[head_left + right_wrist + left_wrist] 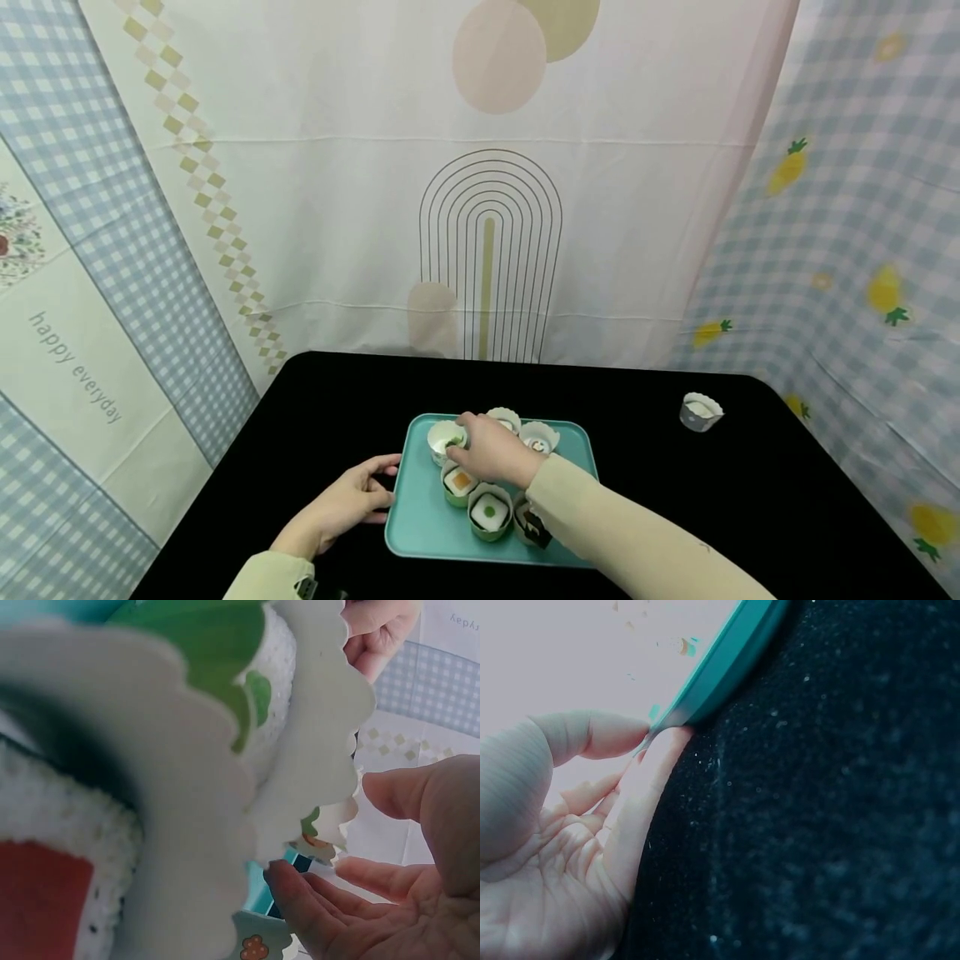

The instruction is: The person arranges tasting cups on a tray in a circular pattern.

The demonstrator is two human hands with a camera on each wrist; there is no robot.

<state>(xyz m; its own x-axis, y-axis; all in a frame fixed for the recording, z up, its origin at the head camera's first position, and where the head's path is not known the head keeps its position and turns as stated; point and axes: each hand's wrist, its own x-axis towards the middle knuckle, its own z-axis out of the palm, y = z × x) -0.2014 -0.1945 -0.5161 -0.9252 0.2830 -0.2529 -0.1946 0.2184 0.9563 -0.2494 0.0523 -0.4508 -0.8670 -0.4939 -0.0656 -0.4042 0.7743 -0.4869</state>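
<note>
My left hand [341, 504] pinches the left rim of a turquoise tray [414, 525] between thumb and fingers; the left wrist view shows the rim [705, 694] in that pinch. Over the tray's far left part, my right hand [495, 450] reaches beside a white paper cup [442, 440]. Its thumb [397, 791] and fingers stand apart in the right wrist view, with nothing visibly gripped. Nearer stand green paper cups with white rice pieces, one topped orange [460, 480], another green [490, 512]. A cup with a dark piece [534, 528] is partly behind my right sleeve.
Two pale scalloped cups, one [540, 437] at the tray's far right and one [504, 417] behind my hand, share the tray. A lone grey cup [701, 412] with white filling stands on the black table [652, 475] at right. Patterned cloths [345, 250] hang behind.
</note>
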